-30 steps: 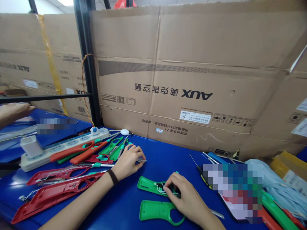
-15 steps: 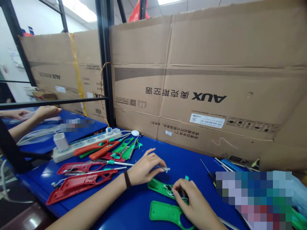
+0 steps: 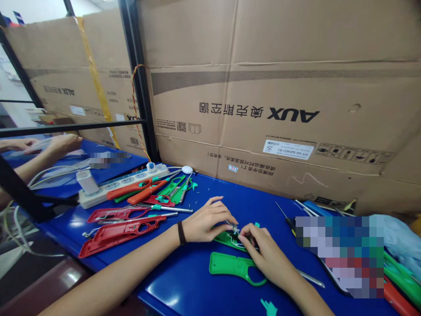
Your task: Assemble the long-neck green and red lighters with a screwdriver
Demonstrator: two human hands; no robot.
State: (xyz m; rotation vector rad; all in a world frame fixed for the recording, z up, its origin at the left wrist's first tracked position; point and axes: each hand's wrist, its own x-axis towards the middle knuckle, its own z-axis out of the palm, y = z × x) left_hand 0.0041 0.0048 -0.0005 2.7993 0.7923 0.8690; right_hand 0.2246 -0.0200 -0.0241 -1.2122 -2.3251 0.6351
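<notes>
My left hand (image 3: 208, 221) is closed, fingertips pinching a small pale part with a thin shaft (image 3: 235, 230). My right hand (image 3: 263, 250) is closed too, thumb and finger pressed together at the end of that part; what they grip is partly hidden. Under both hands lies a green lighter shell half (image 3: 225, 238) with white wires (image 3: 234, 242) in it. A second green shell half (image 3: 232, 264), with a ring-shaped opening, lies nearer to me. A metal tube (image 3: 311, 278) sticks out beyond my right wrist.
Red lighter shells (image 3: 125, 232), orange-handled lighters (image 3: 149, 191) and a power strip (image 3: 128, 181) lie left. A screwdriver (image 3: 287, 221) and a plastic bag (image 3: 391, 239) are right. Cardboard (image 3: 263, 175) walls the back. Another person's hands (image 3: 64, 147) work beyond the rack post.
My left hand has brought the pale part right and down over the green shell, against my right fingertips. The view has tilted down, showing a teal piece near the front.
</notes>
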